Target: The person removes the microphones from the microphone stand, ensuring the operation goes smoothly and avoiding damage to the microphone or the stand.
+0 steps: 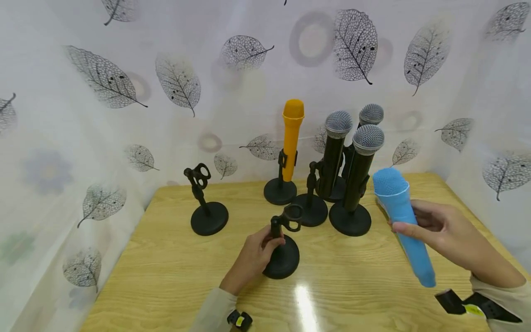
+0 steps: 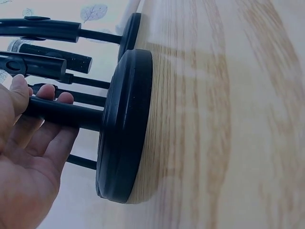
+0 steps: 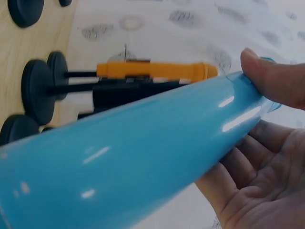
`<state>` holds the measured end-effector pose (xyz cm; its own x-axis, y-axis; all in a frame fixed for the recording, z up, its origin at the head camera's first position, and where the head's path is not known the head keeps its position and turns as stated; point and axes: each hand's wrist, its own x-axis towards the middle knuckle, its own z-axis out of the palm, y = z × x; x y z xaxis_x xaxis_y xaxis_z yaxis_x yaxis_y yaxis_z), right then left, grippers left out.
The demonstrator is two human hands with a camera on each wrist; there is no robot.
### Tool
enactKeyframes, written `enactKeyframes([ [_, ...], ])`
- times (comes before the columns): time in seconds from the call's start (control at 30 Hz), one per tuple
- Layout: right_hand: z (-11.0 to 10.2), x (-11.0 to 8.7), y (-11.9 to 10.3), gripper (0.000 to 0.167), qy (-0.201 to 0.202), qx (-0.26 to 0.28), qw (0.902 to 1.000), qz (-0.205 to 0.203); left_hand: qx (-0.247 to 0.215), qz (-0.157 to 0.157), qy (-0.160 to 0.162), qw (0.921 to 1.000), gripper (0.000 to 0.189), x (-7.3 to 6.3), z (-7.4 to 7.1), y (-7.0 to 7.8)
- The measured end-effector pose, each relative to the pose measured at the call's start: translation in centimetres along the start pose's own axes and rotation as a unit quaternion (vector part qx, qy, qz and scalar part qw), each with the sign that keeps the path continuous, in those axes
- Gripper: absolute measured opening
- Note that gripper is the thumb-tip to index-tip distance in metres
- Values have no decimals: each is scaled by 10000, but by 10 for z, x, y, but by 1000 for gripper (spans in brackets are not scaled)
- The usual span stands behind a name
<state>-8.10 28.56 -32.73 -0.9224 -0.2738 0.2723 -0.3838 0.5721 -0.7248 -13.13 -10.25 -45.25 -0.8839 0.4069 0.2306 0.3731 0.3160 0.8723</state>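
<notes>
My left hand (image 1: 258, 252) grips the post of a black microphone stand (image 1: 285, 260). Fingers and thumb are wrapped about that post in the left wrist view, just above the round base (image 2: 126, 126) at the table top. The ring clip on this stand holds nothing. On the right, my right hand (image 1: 445, 230) holds a light blue microphone (image 1: 404, 216) by its body, above the table and tilted, head up. Seen from the right wrist, the thumb lies over the blue body (image 3: 143, 143) and the fingers are beneath it.
An orange microphone (image 1: 292, 138) stands in a clip at the back. Beside it are three black microphones with silver heads (image 1: 368, 139) on stands. Farther left is another stand (image 1: 209, 216) with a bare clip. A leaf-patterned curtain (image 1: 244, 92) borders the wooden table (image 1: 166, 276).
</notes>
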Motion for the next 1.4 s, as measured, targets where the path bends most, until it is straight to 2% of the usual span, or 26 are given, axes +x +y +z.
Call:
enactKeyframes([
  [0.13, -13, -3, 20, 41, -228, -99, 9983, 525, -77, 25, 34, 10000, 20, -1, -1, 0],
  [0.23, -22, -3, 35, 51, -350, -247, 9937, 1035, -44, 101, 56, 9999, 24, -2, -1, 1],
  [0.43, -35, 4, 69, 74, -441, -626, 9764, 2017, -3, 130, 76, 9999, 29, -3, -2, 1],
  [0.6, -43, 10, 98, 85, -627, -796, 9635, 2477, 4, 95, 88, 9999, 28, -3, -4, 1],
  [0.77, -48, 15, 126, 89, -788, -916, 9553, 2700, -6, 72, 60, 10000, 23, -3, -3, 1],
  [0.97, -48, 22, 151, 71, -926, -1180, 9523, 2656, -10, 72, 54, 10000, 17, -2, -2, 0],
  [1.2, -43, 33, 165, 86, -1180, -1139, 9465, 2779, -31, 23, 51, 10000, 22, -3, -2, 0],
  [1.4, -37, 33, 173, 85, -1187, -1040, 9413, 2983, -26, -14, 51, 10000, 24, -2, -1, 0],
])
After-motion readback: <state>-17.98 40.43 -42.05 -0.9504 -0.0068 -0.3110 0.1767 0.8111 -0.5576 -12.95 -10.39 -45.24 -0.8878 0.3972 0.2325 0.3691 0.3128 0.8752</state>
